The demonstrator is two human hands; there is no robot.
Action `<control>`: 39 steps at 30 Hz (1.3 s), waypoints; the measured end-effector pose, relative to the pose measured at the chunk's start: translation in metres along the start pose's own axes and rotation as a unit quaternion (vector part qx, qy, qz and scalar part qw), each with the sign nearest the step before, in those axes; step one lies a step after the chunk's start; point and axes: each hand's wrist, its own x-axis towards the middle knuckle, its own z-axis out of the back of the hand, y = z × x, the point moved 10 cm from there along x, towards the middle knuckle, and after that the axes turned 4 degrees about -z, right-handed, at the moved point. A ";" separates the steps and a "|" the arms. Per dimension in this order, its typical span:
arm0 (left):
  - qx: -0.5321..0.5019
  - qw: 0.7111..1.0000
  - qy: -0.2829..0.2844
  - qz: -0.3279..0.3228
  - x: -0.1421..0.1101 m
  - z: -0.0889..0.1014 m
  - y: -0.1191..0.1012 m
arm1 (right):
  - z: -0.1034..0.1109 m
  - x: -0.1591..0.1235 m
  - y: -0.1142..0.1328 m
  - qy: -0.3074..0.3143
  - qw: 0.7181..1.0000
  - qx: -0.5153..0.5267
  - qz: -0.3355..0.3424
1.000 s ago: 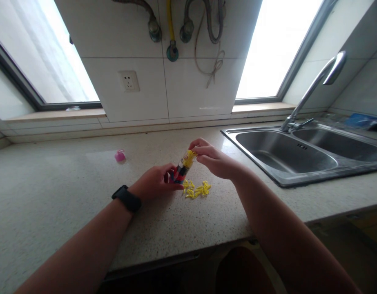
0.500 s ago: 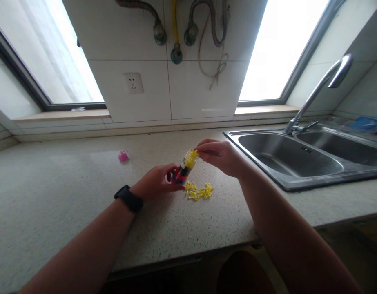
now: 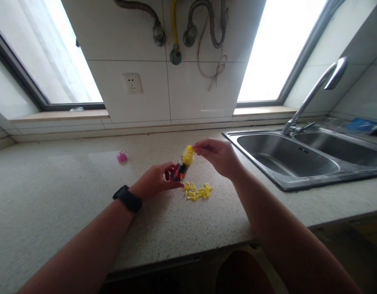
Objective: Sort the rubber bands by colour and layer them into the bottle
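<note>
My left hand (image 3: 156,181), with a black band on its wrist, is closed around the lower end of a small clear bottle (image 3: 181,166) tilted to the right. The bottle holds layers of red, blue, dark and yellow pieces. My right hand (image 3: 220,156) pinches at the bottle's yellow-filled mouth; whatever sits between its fingertips is too small to make out. A scatter of small yellow pieces (image 3: 198,190) lies on the speckled countertop (image 3: 68,192) just below the bottle. A small pink cap (image 3: 121,156) rests on the counter to the left.
A stainless double sink (image 3: 286,157) with a curved tap (image 3: 313,92) lies to the right. Behind are a tiled wall with a socket (image 3: 132,83), hanging hoses (image 3: 176,28) and two bright windows. The counter's front edge runs near my forearms.
My right hand has lifted slightly at the bottle's mouth and the bottle stands a little more upright. The view shifted a bit; the loose yellow pieces stay put.
</note>
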 end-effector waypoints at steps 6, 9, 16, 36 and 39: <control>0.001 1.000 -0.004 0.009 0.000 0.001 0.002 | -0.005 -0.007 0.016 0.029 0.988 -0.138 0.057; 0.004 1.000 0.002 0.011 0.001 -0.002 0.003 | -0.010 -0.009 0.017 0.055 0.983 -0.162 0.068; 0.009 1.000 0.014 0.019 0.001 -0.005 0.006 | -0.032 -0.013 0.016 0.132 0.973 -0.181 0.064; -0.038 0.999 0.018 0.019 0.002 -0.009 0.004 | -0.016 -0.012 0.028 0.045 0.976 -0.187 0.105; -0.030 0.999 0.013 0.022 0.002 -0.009 0.006 | -0.020 -0.011 0.023 0.069 0.979 -0.171 0.085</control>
